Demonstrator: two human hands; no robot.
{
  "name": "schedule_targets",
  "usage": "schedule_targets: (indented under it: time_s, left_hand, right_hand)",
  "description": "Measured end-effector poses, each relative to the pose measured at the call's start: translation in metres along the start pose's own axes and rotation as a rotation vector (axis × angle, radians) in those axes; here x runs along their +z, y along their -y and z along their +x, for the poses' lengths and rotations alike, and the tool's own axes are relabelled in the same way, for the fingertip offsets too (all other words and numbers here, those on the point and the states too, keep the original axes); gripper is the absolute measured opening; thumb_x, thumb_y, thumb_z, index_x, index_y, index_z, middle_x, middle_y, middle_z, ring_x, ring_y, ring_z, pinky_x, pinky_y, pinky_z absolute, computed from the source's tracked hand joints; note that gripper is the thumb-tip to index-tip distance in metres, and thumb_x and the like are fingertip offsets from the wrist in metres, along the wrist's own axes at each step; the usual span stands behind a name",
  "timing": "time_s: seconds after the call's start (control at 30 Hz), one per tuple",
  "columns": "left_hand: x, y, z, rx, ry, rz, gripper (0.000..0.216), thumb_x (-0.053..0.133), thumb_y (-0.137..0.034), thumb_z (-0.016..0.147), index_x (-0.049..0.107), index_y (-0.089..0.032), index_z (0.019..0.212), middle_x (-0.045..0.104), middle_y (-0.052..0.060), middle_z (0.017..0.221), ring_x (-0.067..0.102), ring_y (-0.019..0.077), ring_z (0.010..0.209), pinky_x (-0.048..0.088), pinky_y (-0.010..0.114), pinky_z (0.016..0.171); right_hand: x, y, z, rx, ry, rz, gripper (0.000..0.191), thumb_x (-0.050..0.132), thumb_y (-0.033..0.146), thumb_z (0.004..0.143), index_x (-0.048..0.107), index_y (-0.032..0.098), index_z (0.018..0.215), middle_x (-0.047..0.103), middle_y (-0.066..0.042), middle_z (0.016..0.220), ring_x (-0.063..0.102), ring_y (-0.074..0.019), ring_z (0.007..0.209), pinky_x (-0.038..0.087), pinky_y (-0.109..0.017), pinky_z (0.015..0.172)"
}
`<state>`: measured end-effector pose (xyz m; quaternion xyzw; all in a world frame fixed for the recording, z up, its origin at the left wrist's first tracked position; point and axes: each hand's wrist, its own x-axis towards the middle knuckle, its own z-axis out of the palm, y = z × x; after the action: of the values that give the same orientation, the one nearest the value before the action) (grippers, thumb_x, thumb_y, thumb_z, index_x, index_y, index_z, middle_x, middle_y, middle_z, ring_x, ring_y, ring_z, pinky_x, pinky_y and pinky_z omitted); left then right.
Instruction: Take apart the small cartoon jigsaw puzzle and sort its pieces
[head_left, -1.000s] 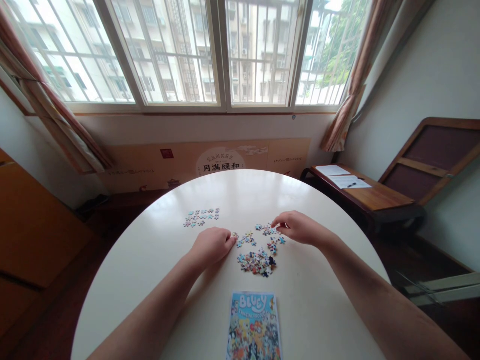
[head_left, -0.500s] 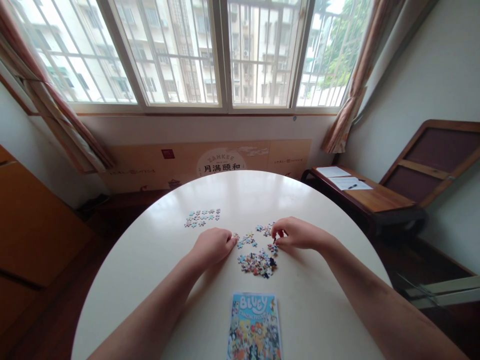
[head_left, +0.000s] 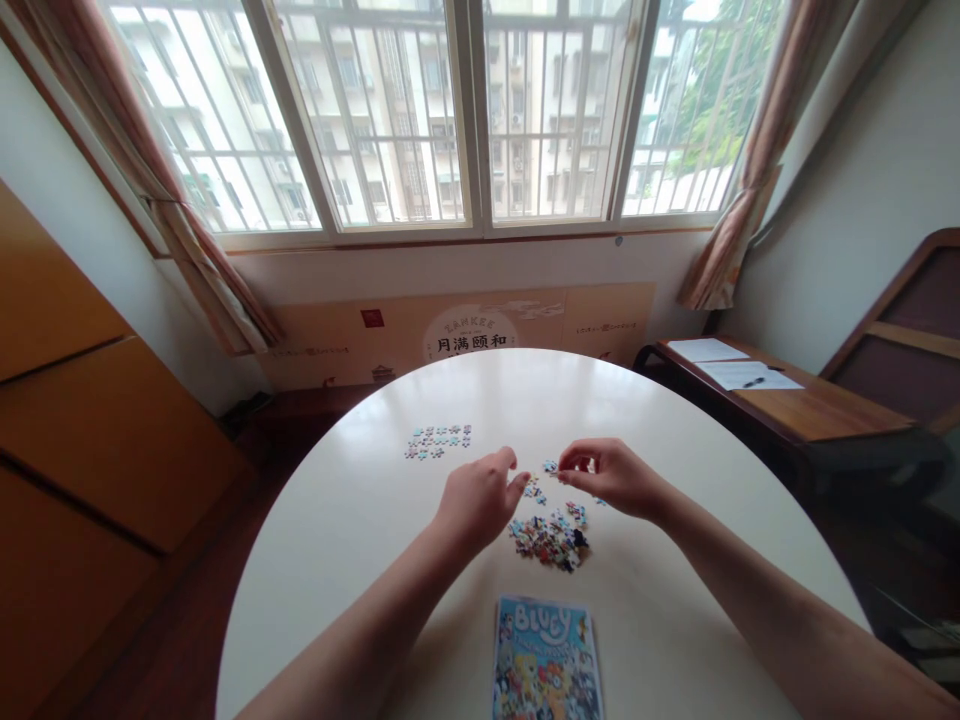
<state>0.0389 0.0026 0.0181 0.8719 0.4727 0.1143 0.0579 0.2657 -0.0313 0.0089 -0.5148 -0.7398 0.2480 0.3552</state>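
My left hand (head_left: 484, 495) hovers over the table left of the loose puzzle pieces, thumb and forefinger apart with nothing visible between them. Just past its fingertips lies a small group of puzzle pieces (head_left: 536, 490). My right hand (head_left: 613, 475) is curled, its fingertips pinched at a light-blue puzzle piece (head_left: 550, 466); other pieces under its palm are partly hidden. Nearer me sits a heap of mixed puzzle pieces (head_left: 551, 542). Farther left, several pieces (head_left: 439, 440) are laid out in rows, apart from one another.
A Bluey picture booklet or box lid (head_left: 547, 660) lies at the near side of the round white table (head_left: 315, 560). Right of the table, papers (head_left: 735, 375) and a pen rest on a wooden bench (head_left: 840, 400). Orange-brown cabinets (head_left: 90, 440) stand at left.
The view has swung slightly left, so everything sits further right. My left hand has lifted and its thumb and forefinger have spread. My right hand has shifted closer to the left one.
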Motion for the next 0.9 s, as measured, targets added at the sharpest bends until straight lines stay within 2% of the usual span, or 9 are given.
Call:
schedule_targets:
  time_s: [0.1,0.27,0.4,0.47,0.53,0.6,0.67,0.77,0.9]
  left_hand:
    - [0.000,-0.008,-0.004,0.086,-0.078,-0.145,0.030,0.048,-0.040,0.096,0.059,-0.022,0.116,0.069,0.007,0.099,0.064,0.0196,0.079,0.047,0.031,0.072]
    - [0.008,-0.010,-0.005,0.227,-0.090,-0.261,0.022,0.045,-0.032,0.098,0.064,-0.022,0.095,0.066,0.004,0.095,0.061,0.0156,0.075,0.045,0.027,0.068]
    - [0.006,-0.004,-0.001,0.235,-0.057,-0.270,0.027,0.041,-0.033,0.099,0.064,-0.021,0.092,0.066,0.004,0.093,0.060,0.0155,0.076,0.044,0.027,0.069]
    - [-0.001,0.006,0.003,0.175,-0.002,-0.234,0.027,0.041,-0.032,0.098,0.065,-0.020,0.092,0.067,0.005,0.093,0.061,0.0179,0.081,0.044,0.028,0.073]
    - [-0.010,0.023,0.006,0.051,0.103,-0.156,0.028,0.041,-0.030,0.095,0.065,-0.019,0.087,0.069,0.007,0.092,0.062,0.0209,0.085,0.043,0.029,0.073]
    - [-0.020,0.043,0.009,-0.100,0.217,-0.059,0.031,0.040,-0.030,0.093,0.065,-0.017,0.080,0.070,0.009,0.088,0.062,0.0219,0.080,0.042,0.029,0.066]
    - [-0.026,0.060,0.010,-0.193,0.300,0.018,0.033,0.039,-0.029,0.092,0.065,-0.016,0.074,0.070,0.011,0.084,0.063,0.0224,0.076,0.041,0.029,0.064]
    - [-0.029,0.074,0.011,-0.255,0.332,0.072,0.034,0.041,-0.030,0.092,0.066,-0.015,0.075,0.072,0.012,0.087,0.065,0.0234,0.080,0.043,0.030,0.068]
    - [-0.033,0.069,0.008,-0.368,0.335,0.153,0.030,0.045,-0.031,0.093,0.069,-0.013,0.089,0.072,0.016,0.102,0.066,0.0285,0.092,0.047,0.033,0.075]
  right_hand:
    - [0.009,0.007,0.000,0.020,-0.021,0.121,0.028,0.065,0.043,0.083,0.072,0.016,0.085,0.070,-0.004,0.075,0.058,-0.0121,0.066,0.046,-0.024,0.062]
    - [0.016,0.007,-0.001,0.053,-0.004,0.235,0.038,0.066,0.051,0.082,0.070,0.015,0.088,0.071,-0.006,0.080,0.061,-0.0150,0.071,0.048,-0.025,0.062]
    - [0.019,0.005,-0.001,0.038,-0.032,0.162,0.031,0.062,0.044,0.086,0.070,0.016,0.095,0.070,-0.005,0.081,0.060,-0.0137,0.070,0.048,-0.024,0.063]
    - [0.019,0.004,-0.002,0.029,-0.089,0.057,0.029,0.060,0.039,0.087,0.069,0.018,0.106,0.070,-0.003,0.082,0.059,-0.0123,0.067,0.048,-0.025,0.065]
    - [0.017,0.001,-0.002,0.029,-0.140,-0.037,0.029,0.058,0.035,0.088,0.068,0.020,0.110,0.070,-0.002,0.082,0.058,-0.0117,0.065,0.048,-0.026,0.067]
    - [0.015,-0.004,-0.001,0.035,-0.170,-0.086,0.026,0.057,0.033,0.088,0.070,0.021,0.107,0.070,-0.002,0.080,0.058,-0.0122,0.065,0.048,-0.026,0.069]
    - [0.013,-0.009,0.000,0.031,-0.170,-0.108,0.024,0.056,0.031,0.088,0.072,0.021,0.102,0.071,-0.003,0.081,0.060,-0.0133,0.068,0.049,-0.027,0.070]
    - [0.014,-0.013,0.000,0.006,-0.128,-0.131,0.022,0.055,0.028,0.087,0.074,0.020,0.096,0.073,-0.004,0.086,0.063,-0.0146,0.072,0.049,-0.028,0.072]
    - [0.016,-0.012,0.000,-0.031,-0.102,-0.151,0.021,0.056,0.026,0.086,0.074,0.021,0.095,0.074,-0.004,0.088,0.063,-0.0140,0.071,0.050,-0.027,0.072]
